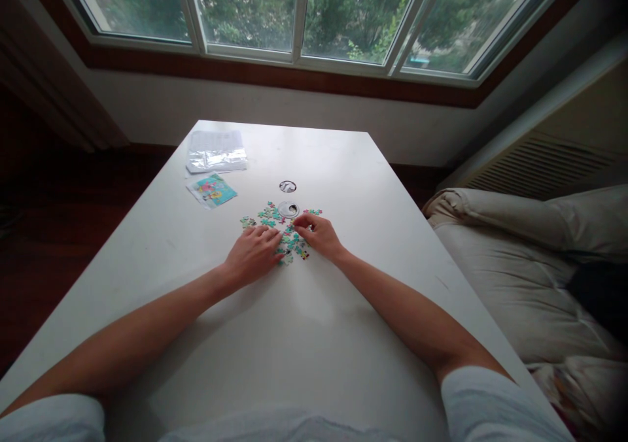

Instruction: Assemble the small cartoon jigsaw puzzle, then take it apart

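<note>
1. At the far left, a curtain is hung beside the window.
2. On the white bench, a clear plastic bag is laid flat near the far left corner; a colourful picture card is placed just in front of it.
3. The left hand is rested palm down at the left edge of the puzzle pieces; its fingers are loosely extended, and whether a piece is held under them cannot be told.
4. The pieces are scattered in a loose cluster between and beyond the hands, with one round disc set at its far edge and a smaller disc farther off.
5. The right hand is held over the cluster's right side, thumb and fingers brought narrowly together; whether a piece is pinched cannot be told.
6. At the far right, a pale sofa is seen.
</note>
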`<state>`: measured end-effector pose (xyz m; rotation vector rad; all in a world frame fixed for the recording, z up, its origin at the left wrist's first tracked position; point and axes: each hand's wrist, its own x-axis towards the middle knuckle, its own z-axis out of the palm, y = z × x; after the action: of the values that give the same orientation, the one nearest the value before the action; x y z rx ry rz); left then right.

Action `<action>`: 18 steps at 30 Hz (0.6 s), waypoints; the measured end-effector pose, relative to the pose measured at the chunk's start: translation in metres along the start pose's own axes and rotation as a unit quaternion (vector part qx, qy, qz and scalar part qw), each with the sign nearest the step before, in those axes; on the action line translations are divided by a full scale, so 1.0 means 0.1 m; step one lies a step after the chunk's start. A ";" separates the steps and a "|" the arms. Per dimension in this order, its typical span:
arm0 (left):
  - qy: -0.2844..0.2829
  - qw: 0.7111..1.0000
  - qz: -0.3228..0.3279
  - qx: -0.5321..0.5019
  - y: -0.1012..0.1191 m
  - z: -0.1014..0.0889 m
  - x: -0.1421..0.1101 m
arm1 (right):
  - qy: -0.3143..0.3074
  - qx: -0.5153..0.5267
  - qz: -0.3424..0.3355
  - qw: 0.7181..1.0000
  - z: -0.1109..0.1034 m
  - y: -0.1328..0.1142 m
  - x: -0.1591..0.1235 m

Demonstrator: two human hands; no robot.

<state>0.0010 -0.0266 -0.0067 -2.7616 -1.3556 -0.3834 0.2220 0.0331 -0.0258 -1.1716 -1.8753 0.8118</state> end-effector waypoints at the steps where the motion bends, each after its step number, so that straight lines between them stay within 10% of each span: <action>1: -0.001 1.000 -0.003 0.003 0.02 -0.01 -0.01 | -0.006 -0.002 0.004 1.000 0.00 -0.02 0.01; 18: -0.027 0.997 -0.034 0.063 0.12 -0.07 -0.02 | -0.110 -0.082 0.035 0.990 0.13 -0.07 0.43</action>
<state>0.0075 -0.0366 0.0009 -2.6478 -1.4367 -0.2182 0.1956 0.0686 -0.0147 -1.2987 -2.1250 0.8670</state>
